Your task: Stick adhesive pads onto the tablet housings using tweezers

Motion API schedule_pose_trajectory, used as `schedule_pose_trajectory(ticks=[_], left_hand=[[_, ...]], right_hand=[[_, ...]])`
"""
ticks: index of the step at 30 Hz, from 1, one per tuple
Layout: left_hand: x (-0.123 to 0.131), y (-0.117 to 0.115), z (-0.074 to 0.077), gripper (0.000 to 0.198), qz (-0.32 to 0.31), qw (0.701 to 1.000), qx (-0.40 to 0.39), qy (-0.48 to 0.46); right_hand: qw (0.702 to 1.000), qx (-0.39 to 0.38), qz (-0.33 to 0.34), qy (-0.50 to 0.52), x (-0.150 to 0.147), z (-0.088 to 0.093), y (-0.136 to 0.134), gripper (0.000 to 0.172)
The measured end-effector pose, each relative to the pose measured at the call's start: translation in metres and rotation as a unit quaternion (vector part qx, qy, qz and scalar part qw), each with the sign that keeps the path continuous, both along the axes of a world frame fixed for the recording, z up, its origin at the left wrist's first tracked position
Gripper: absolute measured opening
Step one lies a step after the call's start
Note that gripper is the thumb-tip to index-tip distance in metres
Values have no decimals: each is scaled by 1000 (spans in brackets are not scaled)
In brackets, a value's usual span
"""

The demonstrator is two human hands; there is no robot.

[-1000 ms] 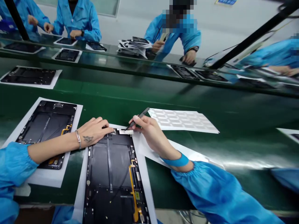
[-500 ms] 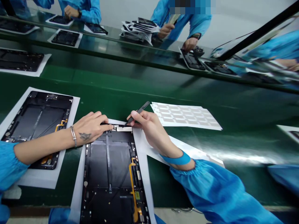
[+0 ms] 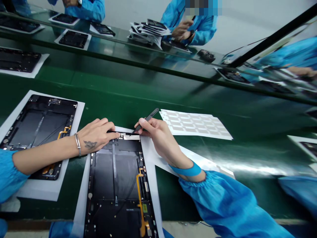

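Observation:
An opened black tablet chassis [image 3: 119, 185] with an orange flex cable lies on white paper in front of me. My left hand [image 3: 96, 134] rests on its top left corner, fingers pressed down on the edge. My right hand [image 3: 155, 134] pinches black tweezers [image 3: 145, 120], whose tip touches a small white strip [image 3: 131, 136] at the chassis's top edge. A white sheet of small adhesive pieces [image 3: 195, 124] lies just right of my right hand.
A second open chassis [image 3: 37, 129] on paper sits to the left on the green conveyor belt [image 3: 148, 89]. Across it, people in blue coats work at more chassis; a stack of them [image 3: 148, 29] stands there. A black bar [image 3: 269, 36] crosses the upper right.
The view has tilted slightly; both hands stay at the chassis's top edge with the tweezers on the white strip. The person across has drawn both hands together.

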State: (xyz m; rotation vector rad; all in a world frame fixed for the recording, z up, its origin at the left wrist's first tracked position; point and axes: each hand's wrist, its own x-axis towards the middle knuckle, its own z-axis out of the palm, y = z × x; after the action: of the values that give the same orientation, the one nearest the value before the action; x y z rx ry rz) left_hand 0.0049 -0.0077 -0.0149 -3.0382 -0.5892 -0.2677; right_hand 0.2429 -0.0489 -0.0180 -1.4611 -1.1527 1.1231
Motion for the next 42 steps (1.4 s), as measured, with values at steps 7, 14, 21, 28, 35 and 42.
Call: schedule_pose_trajectory(ticks=[7,14,21,28,35,42], left_hand=[[1,1,-7,28,8,1000,13,-10],[2,0,-7,30,11,1000,15,-7],[3,-2,1,42,24,999,-36,20],[3,-1,1,44,31,998,-52,19],[2,1,-3,44,23,999,-16,22],[0,2,2,41,10,999,-25,32]], right_hand=[[1000,3,10,-16,1,-1,0,52],[1000,5,9,-15,1,0,0,53],[1000,5,18,-16,2,0,-1,50],[999,25,14,-41,2,-2,-1,48],[980,101,1,-169,5,0,-9,45],[969,182,28,-164,-10,-3,-19,41]])
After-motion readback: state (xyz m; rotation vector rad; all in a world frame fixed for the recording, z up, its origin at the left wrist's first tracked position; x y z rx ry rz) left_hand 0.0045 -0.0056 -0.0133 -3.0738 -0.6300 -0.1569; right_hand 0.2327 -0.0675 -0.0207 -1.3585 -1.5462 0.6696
